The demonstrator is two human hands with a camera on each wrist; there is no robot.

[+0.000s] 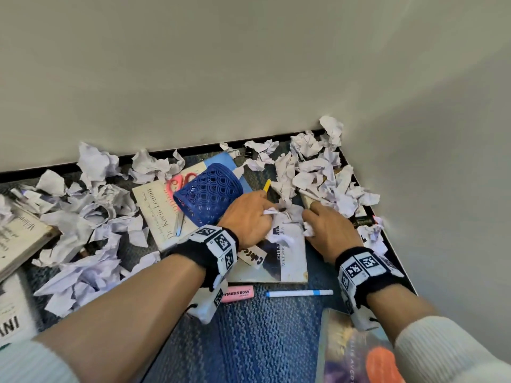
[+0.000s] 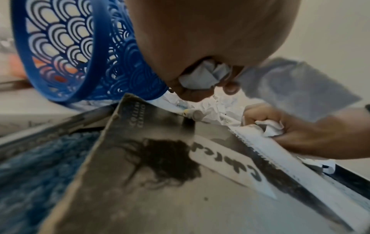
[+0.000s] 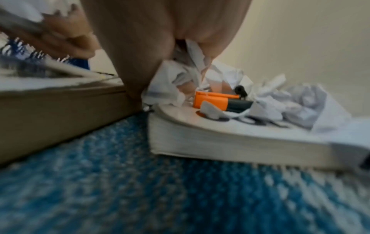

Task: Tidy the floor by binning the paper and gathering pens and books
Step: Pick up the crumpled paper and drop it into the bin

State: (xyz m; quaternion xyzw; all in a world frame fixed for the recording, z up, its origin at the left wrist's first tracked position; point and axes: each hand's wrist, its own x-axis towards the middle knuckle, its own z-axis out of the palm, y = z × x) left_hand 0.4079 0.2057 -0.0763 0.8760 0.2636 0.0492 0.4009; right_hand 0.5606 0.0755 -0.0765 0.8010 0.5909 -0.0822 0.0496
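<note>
Both hands work over a dark paperback book (image 1: 290, 258) lying on the blue carpet. My left hand (image 1: 261, 210) grips a ball of crumpled paper (image 1: 272, 212), which shows tight in the palm in the left wrist view (image 2: 204, 76). My right hand (image 1: 311, 221) holds another crumpled paper (image 1: 308, 230), seen as a wad (image 2: 270, 128) from the left wrist. A blue mesh basket (image 1: 210, 192) lies on its side just left of my left hand. A yellow pen (image 1: 266, 186) pokes out beyond the fingers.
Crumpled paper piles (image 1: 320, 172) fill the corner and the left side (image 1: 83, 217). A pink highlighter (image 1: 237, 293) and a white-blue pen (image 1: 300, 293) lie near my wrists. Red scissors (image 1: 179, 179) rest on a cream book (image 1: 157, 214). An orange highlighter (image 3: 212, 101) sits on a white book (image 3: 220, 139).
</note>
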